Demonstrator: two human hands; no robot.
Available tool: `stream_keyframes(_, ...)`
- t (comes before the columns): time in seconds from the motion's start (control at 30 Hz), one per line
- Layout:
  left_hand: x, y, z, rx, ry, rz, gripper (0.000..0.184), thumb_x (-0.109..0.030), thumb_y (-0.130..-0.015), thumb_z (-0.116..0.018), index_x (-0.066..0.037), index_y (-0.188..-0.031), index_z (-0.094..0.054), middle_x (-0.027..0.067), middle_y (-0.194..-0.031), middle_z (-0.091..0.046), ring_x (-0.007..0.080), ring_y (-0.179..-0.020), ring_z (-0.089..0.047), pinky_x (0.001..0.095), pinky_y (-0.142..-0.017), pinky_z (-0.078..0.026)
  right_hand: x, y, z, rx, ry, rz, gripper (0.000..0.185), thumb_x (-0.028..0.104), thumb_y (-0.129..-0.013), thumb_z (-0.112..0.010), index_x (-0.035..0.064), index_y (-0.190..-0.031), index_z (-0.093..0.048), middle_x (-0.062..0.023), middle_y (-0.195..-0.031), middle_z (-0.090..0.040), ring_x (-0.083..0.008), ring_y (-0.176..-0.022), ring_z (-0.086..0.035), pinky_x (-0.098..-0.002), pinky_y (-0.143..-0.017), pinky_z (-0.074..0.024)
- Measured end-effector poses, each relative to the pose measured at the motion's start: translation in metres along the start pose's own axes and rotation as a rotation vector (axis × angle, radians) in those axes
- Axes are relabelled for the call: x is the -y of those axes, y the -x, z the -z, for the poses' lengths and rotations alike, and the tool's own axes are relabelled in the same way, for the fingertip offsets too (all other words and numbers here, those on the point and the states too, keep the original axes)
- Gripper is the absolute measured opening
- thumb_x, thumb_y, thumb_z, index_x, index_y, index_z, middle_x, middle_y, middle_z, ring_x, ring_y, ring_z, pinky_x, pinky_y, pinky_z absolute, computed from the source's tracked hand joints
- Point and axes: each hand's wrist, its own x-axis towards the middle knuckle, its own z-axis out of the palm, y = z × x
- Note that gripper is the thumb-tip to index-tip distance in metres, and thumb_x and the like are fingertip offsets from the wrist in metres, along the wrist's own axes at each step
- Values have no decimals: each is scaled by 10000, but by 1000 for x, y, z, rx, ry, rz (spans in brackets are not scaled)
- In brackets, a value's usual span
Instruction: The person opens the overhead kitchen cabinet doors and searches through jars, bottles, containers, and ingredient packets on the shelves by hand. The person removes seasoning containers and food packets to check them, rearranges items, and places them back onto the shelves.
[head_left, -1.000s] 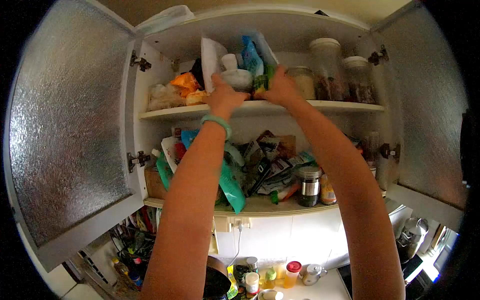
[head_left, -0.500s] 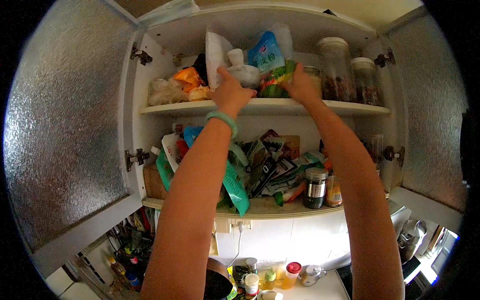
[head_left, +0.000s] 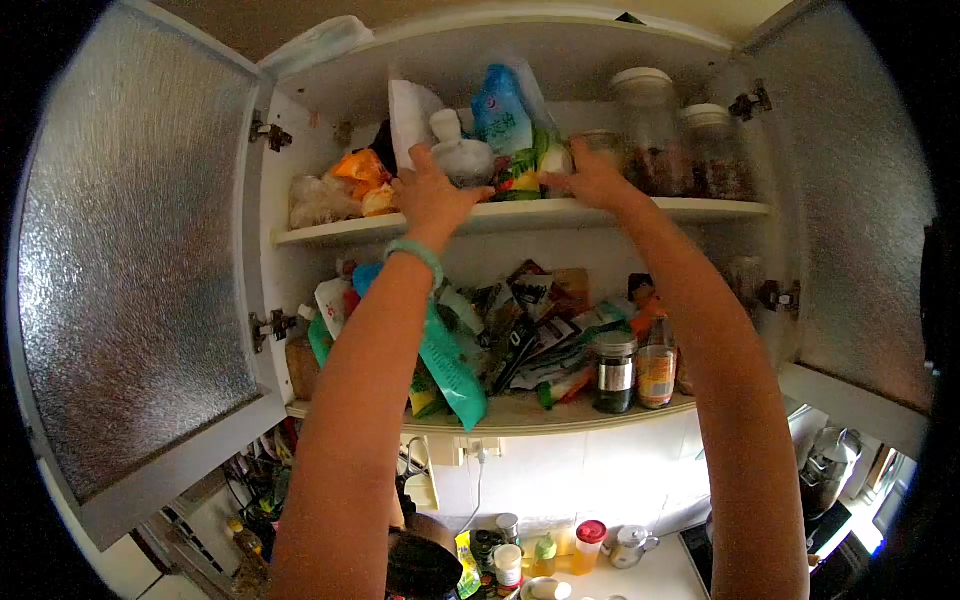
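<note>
On the cabinet's upper shelf stands a pale mortar point(head_left: 463, 163) with its pestle point(head_left: 446, 125) upright in it. My left hand point(head_left: 437, 197) is in front of the mortar, its thumb and fingers spread to either side of its base; contact is hard to tell. Right of the mortar are a blue pouch point(head_left: 502, 108) and a green, colourful packet point(head_left: 517, 176). My right hand point(head_left: 598, 182) is at this packet's right side, thumb pointing towards it and fingers apart. A whitish rounded item point(head_left: 555, 158) shows beside that thumb. A white paper bag point(head_left: 409, 118) stands behind my left fingers.
Two tall lidded jars point(head_left: 645, 130) stand at the upper right, an orange bag point(head_left: 362, 172) at the left. The lower shelf point(head_left: 520, 416) holds jumbled packets and jars. Frosted doors point(head_left: 140, 270) hang open on both sides. Bottles and a pan point(head_left: 425, 562) are below.
The view has shifted, so the shelf contents sit further left. My right hand has drawn slightly away from the colourful packet, showing the whitish item. My left hand stays by the mortar.
</note>
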Motion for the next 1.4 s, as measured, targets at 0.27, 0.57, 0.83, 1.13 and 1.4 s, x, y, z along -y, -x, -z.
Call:
stream_keyframes(0.27,-22,13,-3,-257,23,-627,544,-245,-791,-708,-161,-1274,-473,181,-1252,-419,385,-1124,-440,474,-948,-391,-16,7,12,-37,-32,-52,663,317,-731,-781,-12,-1216,-470,-187,-1172,-573,-302,-1058,-577,-398,-882,-459)
stream_keyframes(0.57,-69,2,-21,-200,-32,-724,431,-328,-813,-654,-169,-1205,-569,189,-1247,-419,384,-1126,-421,487,-943,-391,-35,0,-14,-506,-144,168,348,233,-681,-785,2,-863,-599,-198,-793,-639,-386,-782,-629,-460,-720,-499)
stream_keyframes(0.83,-64,0,-11,-101,-122,-619,573,-366,-671,-796,-87,-1133,-604,125,-1284,-450,319,-1186,-395,520,-955,-357,-27,-1,-12,-386,123,62,200,112,-826,-616,-41,-953,-598,-218,-835,-640,-389,-805,-629,-444,-708,-494)
stream_keyframes(1.13,-61,-1,-10,-91,-347,-784,683,-351,-712,-765,-65,-1271,-496,137,-1242,-546,297,-1271,-396,526,-1119,-149,-26,1,-7,-460,34,-118,218,142,-876,-565,-67,-937,-553,-238,-862,-630,-391,-822,-624,-473,-738,-484)
stream_keyframes(1.4,-80,-7,8,-20,-597,-885,647,-476,-674,-742,-126,-1196,-587,135,-1161,-593,291,-1172,-507,566,-1125,-50,-25,1,-5,-524,-115,-194,229,131,-920,-492,-69,-1031,-505,-265,-873,-611,-407,-839,-615,-472,-736,-474)
